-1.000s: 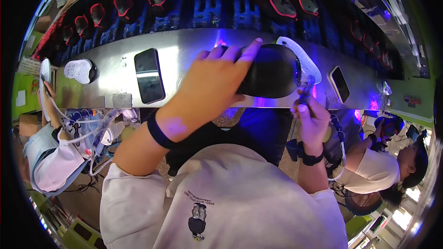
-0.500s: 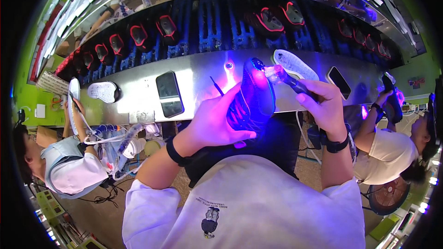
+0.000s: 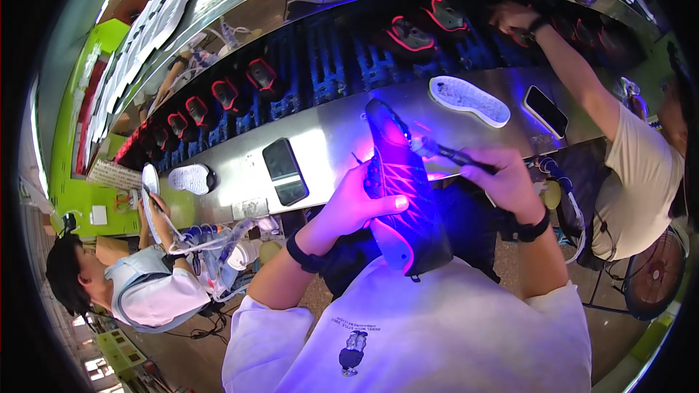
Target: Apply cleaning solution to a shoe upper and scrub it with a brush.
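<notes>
My left hand (image 3: 357,207) is wrapped round a dark shoe upper (image 3: 413,196), thumb pressed across its side. The upper points away from me, its heel end near my shirt, and its lacing looks pink under violet light. In my right hand (image 3: 506,182) is a dark-handled brush (image 3: 457,156). Its bristle tip meets the edge of the upper near the toe. Beyond the brush, a white shoe sole (image 3: 472,100) lies on the metal bench (image 3: 335,127).
Behind the bench runs a blue-slatted conveyor (image 3: 328,65) carrying several dark uppers with red edges (image 3: 411,36). Two phones, left (image 3: 285,171) and right (image 3: 546,111), and another sole (image 3: 191,178) lie on the bench. A co-worker's arm (image 3: 575,76) reaches over at right; another co-worker (image 3: 138,276) sits left.
The shoe upper has turned in my left hand, showing its laced side and heel end. The brush has shifted slightly down along its edge. The right co-worker's arm now stretches to the conveyor.
</notes>
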The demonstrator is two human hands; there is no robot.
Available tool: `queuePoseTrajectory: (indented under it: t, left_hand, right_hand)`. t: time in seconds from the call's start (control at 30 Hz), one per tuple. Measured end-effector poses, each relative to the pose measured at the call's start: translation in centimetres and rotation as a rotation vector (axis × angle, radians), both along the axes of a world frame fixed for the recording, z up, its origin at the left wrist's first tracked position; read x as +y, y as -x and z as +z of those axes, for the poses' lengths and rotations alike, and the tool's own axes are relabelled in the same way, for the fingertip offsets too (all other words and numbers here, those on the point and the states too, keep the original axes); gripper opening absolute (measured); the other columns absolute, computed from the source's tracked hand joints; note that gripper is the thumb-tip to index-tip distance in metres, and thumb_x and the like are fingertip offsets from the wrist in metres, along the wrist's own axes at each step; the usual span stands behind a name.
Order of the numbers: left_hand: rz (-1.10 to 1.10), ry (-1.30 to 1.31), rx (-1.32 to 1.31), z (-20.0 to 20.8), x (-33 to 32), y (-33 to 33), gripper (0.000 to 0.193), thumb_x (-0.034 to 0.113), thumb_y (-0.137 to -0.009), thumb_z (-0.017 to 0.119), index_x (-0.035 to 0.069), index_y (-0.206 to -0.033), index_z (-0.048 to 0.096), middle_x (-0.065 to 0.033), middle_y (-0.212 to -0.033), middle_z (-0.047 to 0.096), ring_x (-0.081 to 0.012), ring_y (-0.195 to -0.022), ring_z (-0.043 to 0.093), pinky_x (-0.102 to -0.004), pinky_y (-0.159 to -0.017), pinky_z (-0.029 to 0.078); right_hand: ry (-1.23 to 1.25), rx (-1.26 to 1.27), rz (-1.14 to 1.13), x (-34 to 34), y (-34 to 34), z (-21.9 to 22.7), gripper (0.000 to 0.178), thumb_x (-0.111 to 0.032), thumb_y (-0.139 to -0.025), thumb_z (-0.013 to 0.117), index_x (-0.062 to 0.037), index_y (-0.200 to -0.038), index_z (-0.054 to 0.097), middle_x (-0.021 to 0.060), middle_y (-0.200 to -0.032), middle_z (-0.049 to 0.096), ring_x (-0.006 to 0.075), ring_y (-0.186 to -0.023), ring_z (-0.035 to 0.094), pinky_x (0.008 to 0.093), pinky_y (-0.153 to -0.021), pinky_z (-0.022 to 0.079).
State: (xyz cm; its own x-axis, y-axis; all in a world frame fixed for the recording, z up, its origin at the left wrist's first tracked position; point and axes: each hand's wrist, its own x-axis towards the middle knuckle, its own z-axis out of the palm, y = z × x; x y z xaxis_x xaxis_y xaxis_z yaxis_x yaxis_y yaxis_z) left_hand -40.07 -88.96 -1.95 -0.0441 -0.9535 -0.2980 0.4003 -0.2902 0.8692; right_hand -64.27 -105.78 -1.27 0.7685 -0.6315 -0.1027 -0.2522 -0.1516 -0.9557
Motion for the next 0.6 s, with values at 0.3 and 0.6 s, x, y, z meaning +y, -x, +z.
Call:
queuePoseTrajectory:
  t: [0.3,0.6]
  left_hand:
    - [0.020,-0.234,0.091,0.2,-2.0,1.3,0.061,0.019,-0.089,0.079,-0.005,-0.137,0.049,-0.0118,-0.122,0.066,-0.0198,-0.110,0.066,-0.0344,-0.098,0.053]
    - [0.134,-0.212,0.052,-0.3,-0.9,1.0,0.073,0.027,-0.086,0.081,-0.008,-0.139,0.045,-0.0136,-0.122,0.065,-0.0204,-0.111,0.066,-0.0345,-0.097,0.053]
  right_hand:
    - [0.082,0.081,-0.117,0.0,2.1,-1.1,0.030,-0.007,-0.084,0.079,0.0019,-0.113,0.073,0.0110,-0.094,0.075,0.0136,-0.085,0.067,0.0286,-0.079,0.052]
    - [-0.051,0.060,-0.056,1.8,3.7,-2.8,0.029,-0.008,-0.086,0.078,0.0002,-0.114,0.074,0.0049,-0.089,0.074,0.0096,-0.081,0.063,0.0261,-0.077,0.050]
